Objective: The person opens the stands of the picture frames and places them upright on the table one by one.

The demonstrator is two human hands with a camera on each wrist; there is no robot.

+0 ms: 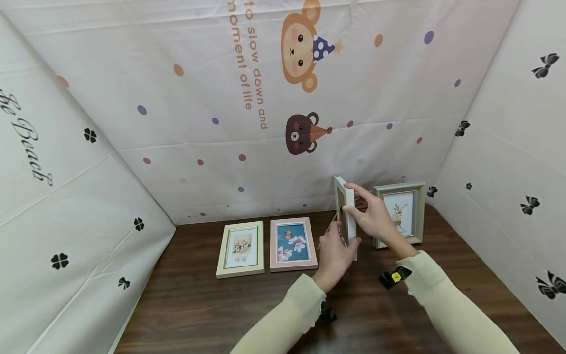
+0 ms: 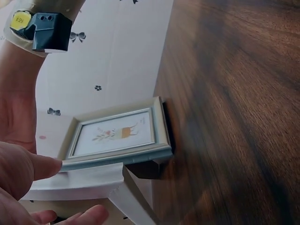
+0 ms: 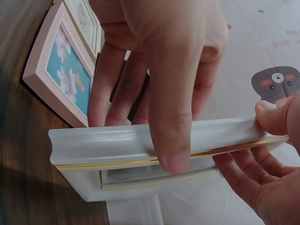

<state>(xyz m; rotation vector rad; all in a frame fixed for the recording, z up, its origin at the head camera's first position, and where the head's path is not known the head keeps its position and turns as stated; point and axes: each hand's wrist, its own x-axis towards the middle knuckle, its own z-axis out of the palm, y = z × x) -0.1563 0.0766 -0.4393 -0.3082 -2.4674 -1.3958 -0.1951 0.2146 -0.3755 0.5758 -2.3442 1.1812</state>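
Cream sleeves (image 1: 285, 314) nearest, left grip (image 1: 334, 255) and right grip (image 1: 375, 215) both narrow, pinching a white frame (image 1: 351, 227)

First frame (image 1: 240, 250) at tabletop's (image 1: 199, 314) left, second frame (image 1: 294, 244) just right of it, fourth frame (image 1: 409, 211) far right. Third frame (image 1: 351, 227), in left grip (image 1: 334, 255) and right grip (image 1: 375, 216), between second and fourth. Backdrop (image 1: 221, 182) behind all.

one white frame (image 1: 351, 227), with one cream frame (image 1: 240, 250) and one pink frame (image 1: 294, 245) to its left and one grey-green frame (image 1: 403, 212) to its right, makes four frames. one left hand (image 1: 334, 258) and one right hand (image 1: 375, 216) hold it. above it are one printed monkey head (image 1: 298, 49) and one printed bear head (image 1: 298, 134); below it, one table (image 1: 199, 314).
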